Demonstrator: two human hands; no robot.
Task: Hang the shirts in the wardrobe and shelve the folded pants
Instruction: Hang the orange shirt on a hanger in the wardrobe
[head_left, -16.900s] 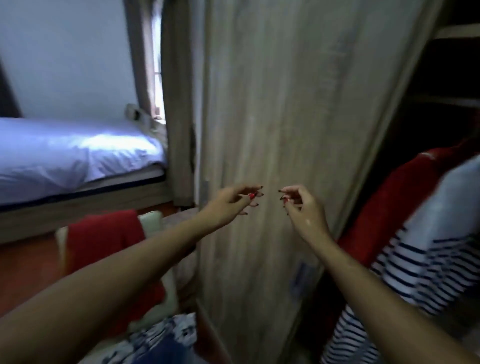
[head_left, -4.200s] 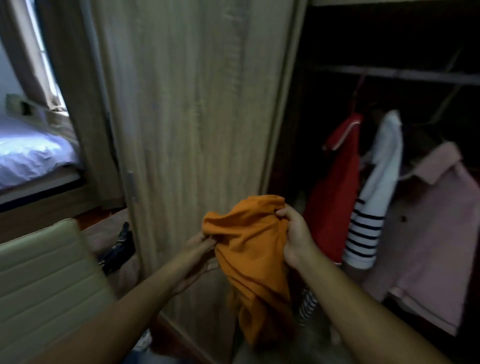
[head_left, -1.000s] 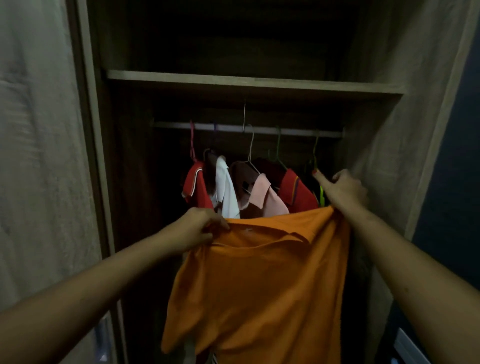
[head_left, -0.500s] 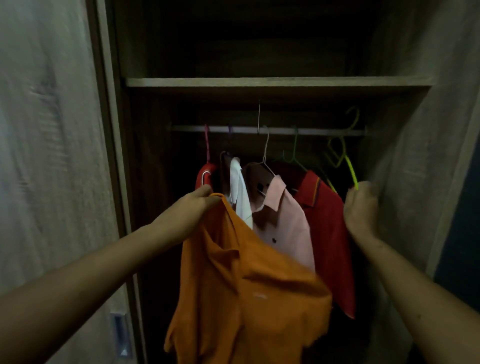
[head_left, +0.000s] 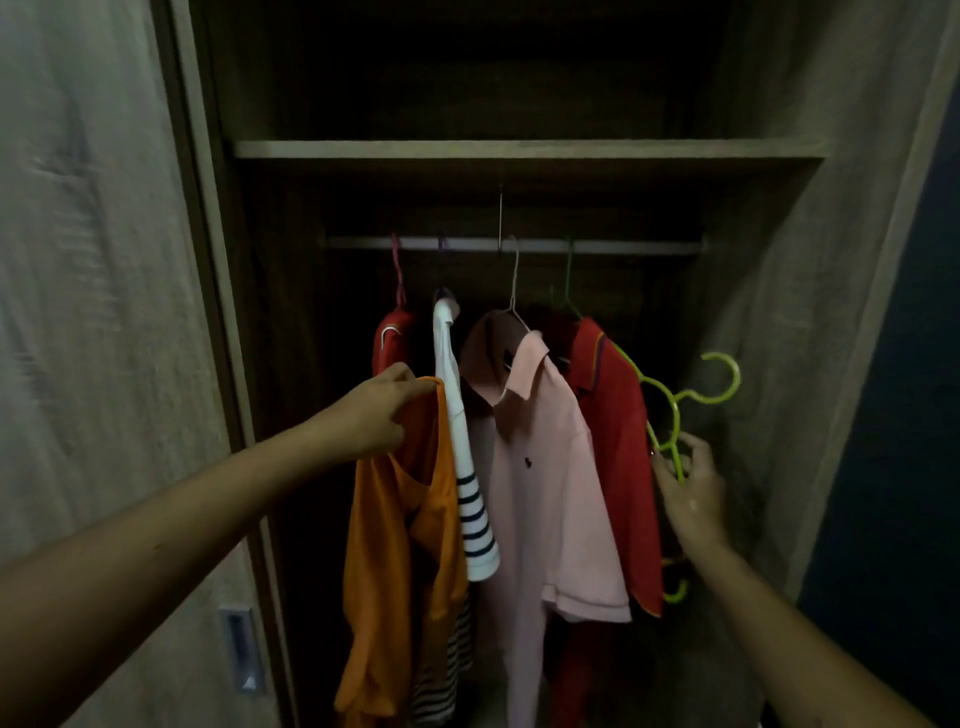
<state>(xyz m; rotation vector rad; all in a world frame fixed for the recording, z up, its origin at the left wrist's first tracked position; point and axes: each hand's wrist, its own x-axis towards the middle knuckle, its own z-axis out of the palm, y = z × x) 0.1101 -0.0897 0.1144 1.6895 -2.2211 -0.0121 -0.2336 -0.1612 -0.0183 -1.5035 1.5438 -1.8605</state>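
My left hand (head_left: 378, 413) grips an orange shirt (head_left: 400, 561) by its collar, and the shirt hangs limp in front of the open wardrobe. My right hand (head_left: 693, 488) holds a lime green hanger (head_left: 696, 400) off the rail, hook pointing up, at the wardrobe's right side. On the rail (head_left: 623, 246) hang a red shirt (head_left: 390, 338), a white striped shirt (head_left: 467, 467), a pink polo (head_left: 545, 467) and another red polo (head_left: 618, 441). No folded pants are in sight.
A wooden shelf (head_left: 519, 149) spans the wardrobe above the rail. The sliding door (head_left: 93, 312) with a recessed handle (head_left: 240, 649) stands at the left. The wardrobe's side wall (head_left: 810, 312) is close behind my right hand.
My right hand let go of the orange shirt, took the green hanger and pulled it down off the rail. The shirt now hangs from my left hand alone.
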